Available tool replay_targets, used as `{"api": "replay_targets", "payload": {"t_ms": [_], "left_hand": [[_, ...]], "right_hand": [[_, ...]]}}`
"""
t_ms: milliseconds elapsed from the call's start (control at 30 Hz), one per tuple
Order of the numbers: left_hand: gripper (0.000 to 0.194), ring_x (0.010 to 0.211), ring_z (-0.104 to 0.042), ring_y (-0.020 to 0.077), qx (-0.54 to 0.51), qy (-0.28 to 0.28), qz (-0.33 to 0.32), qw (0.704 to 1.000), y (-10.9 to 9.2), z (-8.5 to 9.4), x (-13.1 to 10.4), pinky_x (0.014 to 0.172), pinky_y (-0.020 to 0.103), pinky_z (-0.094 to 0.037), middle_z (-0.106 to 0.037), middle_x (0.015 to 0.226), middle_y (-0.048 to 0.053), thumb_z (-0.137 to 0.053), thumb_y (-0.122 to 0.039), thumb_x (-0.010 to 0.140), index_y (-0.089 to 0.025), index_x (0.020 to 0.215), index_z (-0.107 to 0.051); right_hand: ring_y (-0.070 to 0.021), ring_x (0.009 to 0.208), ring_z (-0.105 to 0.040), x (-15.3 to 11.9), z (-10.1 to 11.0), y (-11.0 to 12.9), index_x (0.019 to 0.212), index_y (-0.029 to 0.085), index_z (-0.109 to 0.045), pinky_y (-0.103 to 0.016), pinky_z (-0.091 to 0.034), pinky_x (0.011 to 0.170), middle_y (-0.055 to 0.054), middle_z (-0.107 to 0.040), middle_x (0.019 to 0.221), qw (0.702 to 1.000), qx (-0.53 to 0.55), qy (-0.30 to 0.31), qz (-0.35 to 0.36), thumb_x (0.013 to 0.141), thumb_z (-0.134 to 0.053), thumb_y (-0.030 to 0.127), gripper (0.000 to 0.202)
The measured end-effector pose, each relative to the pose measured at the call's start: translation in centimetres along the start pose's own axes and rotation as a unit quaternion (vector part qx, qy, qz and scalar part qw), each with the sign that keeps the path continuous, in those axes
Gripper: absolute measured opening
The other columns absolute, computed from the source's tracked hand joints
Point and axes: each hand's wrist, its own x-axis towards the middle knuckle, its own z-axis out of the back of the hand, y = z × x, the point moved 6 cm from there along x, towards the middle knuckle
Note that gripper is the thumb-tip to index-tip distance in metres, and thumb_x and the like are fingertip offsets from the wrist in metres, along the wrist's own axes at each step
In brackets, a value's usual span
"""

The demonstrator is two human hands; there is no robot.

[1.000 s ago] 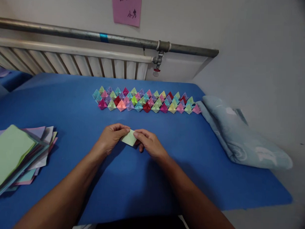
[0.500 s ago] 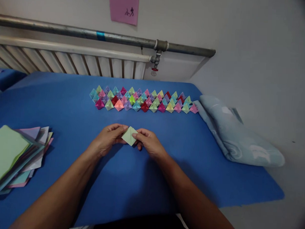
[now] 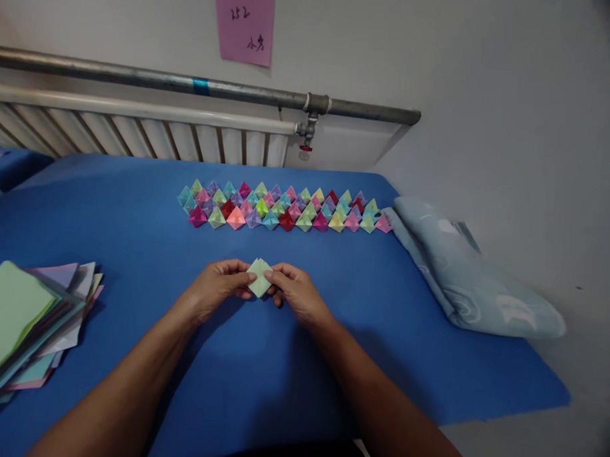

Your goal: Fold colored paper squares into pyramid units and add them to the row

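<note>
A small folded piece of light green paper (image 3: 260,282), diamond-shaped, is held just above the blue surface (image 3: 149,250). My left hand (image 3: 221,287) pinches its left corner, thumb on the front face. From the other side my right hand (image 3: 293,289) grips the right corner, its thumb also on the front. The fingertips behind the paper are partly hidden. Beyond my hands, several folded paper pieces (image 3: 286,220) in many colours stand in close rows.
At the left lies a stack of coloured paper sheets (image 3: 12,318). A folded light blue blanket (image 3: 473,274) rests on the right side. Behind the surface are a white radiator (image 3: 155,140), a metal pipe (image 3: 250,93) and a pink note (image 3: 245,26) on the wall.
The green paper has turned slightly and now shows split tips at its top. My left thumb has moved onto its front face. The view has tilted up a little.
</note>
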Motion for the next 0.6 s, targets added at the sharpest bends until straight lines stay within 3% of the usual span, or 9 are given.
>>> {"api": "replay_targets", "payload": {"t_ms": [333,467,600], "left_hand": [[0.026,0.057,-0.056,0.0135,0.071,0.027,-0.039,0.996,-0.7,-0.2,-0.2,0.061,0.028,-0.047,-0.063,0.061,0.002,-0.08,-0.039,0.057,-0.016,0.062,-0.069],[0.025,0.059,-0.054,0.0137,0.088,0.004,-0.09,0.992,-1.2,-0.2,-0.4,0.059,0.026,-0.043,-0.064,0.064,0.003,-0.078,-0.041,0.06,-0.018,0.067,-0.072],[0.027,0.053,-0.047,0.0114,0.108,0.002,-0.096,0.99,-0.9,-0.1,-0.3,0.054,0.024,-0.035,-0.058,0.056,0.0,-0.076,-0.044,0.063,-0.017,0.062,-0.069]], "right_hand": [[-0.0048,0.04,-0.046,-0.2,-0.1,0.4,0.072,0.018,-0.06,-0.018,-0.034,0.04,0.007,-0.056,0.054,0.999,-0.027,0.007,0.044,0.072,-0.067,0.036,0.019],[-0.0042,0.04,-0.043,-0.3,-0.1,0.5,0.069,0.019,-0.059,-0.017,-0.032,0.039,0.007,-0.053,0.052,0.997,-0.07,-0.003,0.045,0.074,-0.066,0.036,0.019],[-0.0048,0.042,-0.044,-0.4,-0.6,0.5,0.066,0.019,-0.058,-0.016,-0.032,0.04,0.007,-0.051,0.051,0.996,-0.084,0.012,0.03,0.075,-0.066,0.031,0.017]]}}
